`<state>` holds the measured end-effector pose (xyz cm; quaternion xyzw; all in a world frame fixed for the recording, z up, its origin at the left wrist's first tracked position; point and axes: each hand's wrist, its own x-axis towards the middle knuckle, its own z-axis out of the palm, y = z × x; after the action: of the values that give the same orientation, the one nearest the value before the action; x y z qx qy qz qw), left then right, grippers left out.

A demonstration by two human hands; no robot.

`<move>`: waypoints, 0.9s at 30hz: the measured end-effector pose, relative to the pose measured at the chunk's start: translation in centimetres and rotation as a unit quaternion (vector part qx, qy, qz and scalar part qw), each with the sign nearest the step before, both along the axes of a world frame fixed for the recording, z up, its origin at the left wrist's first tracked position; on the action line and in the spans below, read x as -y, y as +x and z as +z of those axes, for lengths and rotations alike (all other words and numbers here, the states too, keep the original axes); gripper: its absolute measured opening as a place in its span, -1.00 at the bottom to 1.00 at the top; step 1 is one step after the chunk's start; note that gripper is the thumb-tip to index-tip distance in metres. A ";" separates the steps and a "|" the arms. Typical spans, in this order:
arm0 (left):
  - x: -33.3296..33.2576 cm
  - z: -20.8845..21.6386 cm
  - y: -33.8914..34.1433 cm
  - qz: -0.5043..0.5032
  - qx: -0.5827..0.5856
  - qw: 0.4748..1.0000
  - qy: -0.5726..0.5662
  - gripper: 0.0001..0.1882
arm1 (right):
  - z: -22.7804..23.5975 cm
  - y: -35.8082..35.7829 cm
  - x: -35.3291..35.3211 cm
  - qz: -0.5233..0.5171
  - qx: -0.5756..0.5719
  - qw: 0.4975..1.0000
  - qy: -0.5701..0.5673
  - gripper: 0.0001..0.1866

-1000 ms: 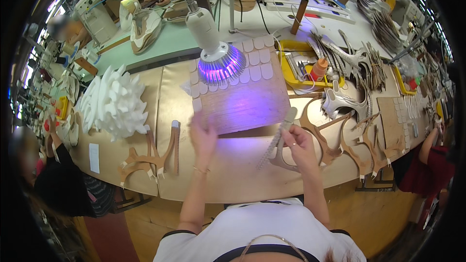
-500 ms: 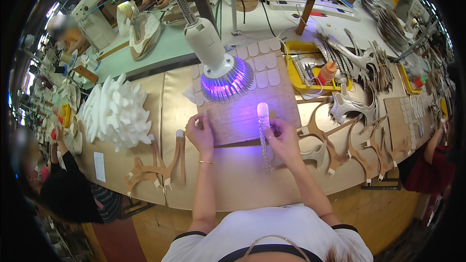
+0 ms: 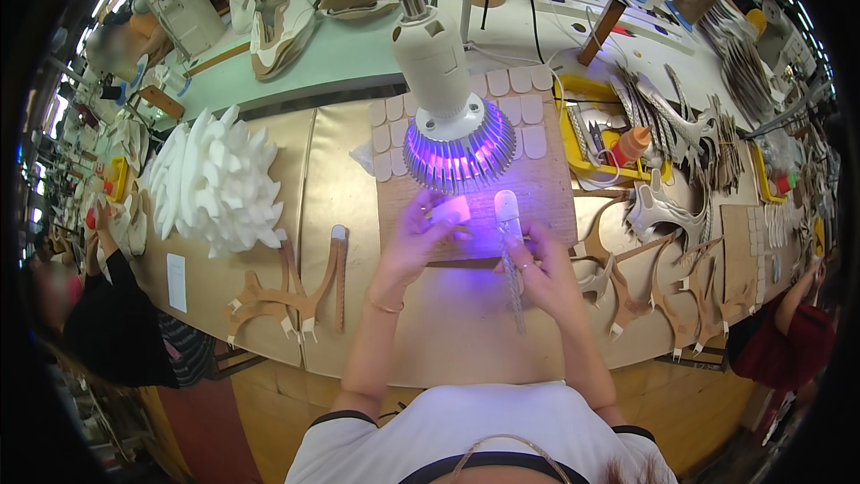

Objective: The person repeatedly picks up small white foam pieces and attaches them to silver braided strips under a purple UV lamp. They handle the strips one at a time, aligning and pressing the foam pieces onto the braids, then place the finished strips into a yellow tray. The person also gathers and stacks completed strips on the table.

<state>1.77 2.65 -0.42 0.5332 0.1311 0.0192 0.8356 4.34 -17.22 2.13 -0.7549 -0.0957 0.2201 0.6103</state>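
My right hand [image 3: 546,273] is closed on a braided strap [image 3: 512,282], its pale rounded end standing up past the fingers and the braid hanging toward me. My left hand [image 3: 410,249], a little blurred, pinches a small pale tab [image 3: 451,211] just left of the strap's end. Both hands are at the near edge of a brown wooden board [image 3: 548,206]. Rows of rounded pale tabs [image 3: 532,108] lie on the board's far part. Over the board hangs a white lamp [image 3: 459,148] with a finned head, casting violet light on the hands.
A pile of white foam pieces [image 3: 215,184] stands left on the table, with brown strap cutouts [image 3: 260,300] before it. Right of the board are a yellow tray [image 3: 582,170] with an orange-capped bottle and more cutouts [image 3: 627,296]. Other people sit at both sides.
My left hand has risen toward the lamp and now shows a pale tab in its fingers. The strap stays in my right hand. The whole view has shifted slightly.
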 end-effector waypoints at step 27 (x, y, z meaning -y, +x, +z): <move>2.3 0.4 0.0 -0.021 0.000 1.000 0.003 -0.65 | 0.7 -0.6 -1.8 0.000 -0.008 1.000 0.013 -0.74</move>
<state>1.74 0.35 -0.03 0.5385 0.1201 0.0022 0.8340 3.71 -15.46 2.82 -0.7454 -0.0935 0.2244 0.6207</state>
